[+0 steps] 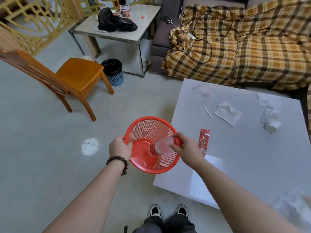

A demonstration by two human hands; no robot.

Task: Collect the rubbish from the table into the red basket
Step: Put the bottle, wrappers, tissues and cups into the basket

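Gripping the near left rim of the red basket (152,145), the left hand (119,148) holds it tilted in the air, just beside the left edge of the white table (244,165), its mouth turned toward the camera. The right hand (186,147) is closed around the neck of a clear plastic bottle (160,147) by its red cap, and the bottle's base points down into the basket. A beaded bracelet (117,163) circles the left wrist. On the table, just right of the right hand, lies a red wrapper (204,140). Farther across are a small white stick (208,112), a crumpled napkin (228,112), a tipped paper cup (272,126) and, at the far left corner, a clear plastic bag (204,90).
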